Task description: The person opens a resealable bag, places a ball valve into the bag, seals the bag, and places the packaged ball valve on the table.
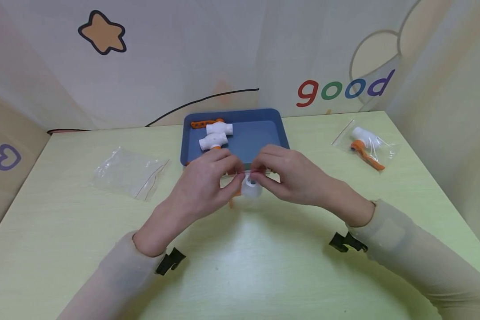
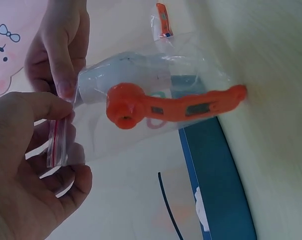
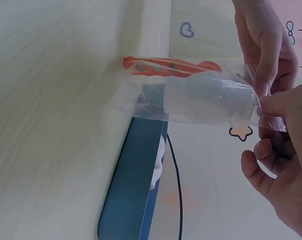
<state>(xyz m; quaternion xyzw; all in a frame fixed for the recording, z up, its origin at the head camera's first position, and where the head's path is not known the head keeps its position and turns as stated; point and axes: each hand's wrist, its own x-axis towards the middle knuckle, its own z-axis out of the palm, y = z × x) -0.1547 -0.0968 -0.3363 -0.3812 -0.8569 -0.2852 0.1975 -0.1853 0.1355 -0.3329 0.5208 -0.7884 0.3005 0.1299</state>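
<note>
A clear zip bag (image 2: 98, 142) hangs between my two hands over the table, in front of the tray. Inside it are a white tubular valve body (image 3: 205, 100) and an orange valve handle (image 2: 175, 107). My left hand (image 1: 206, 182) pinches the red-lined zip edge between thumb and forefinger. Right beside it, the fingertips of my right hand (image 1: 294, 178) pinch the same edge. The bag's mouth lies partly behind the fingers, and I cannot tell whether it is parted.
Behind the hands stands a blue tray (image 1: 260, 131) with white valve bodies (image 1: 219, 129) and an orange handle (image 1: 204, 123) at its left. A flat clear bag (image 1: 124, 173) lies on the left of the table (image 1: 232, 266). A filled bag (image 1: 370, 144) lies at the right.
</note>
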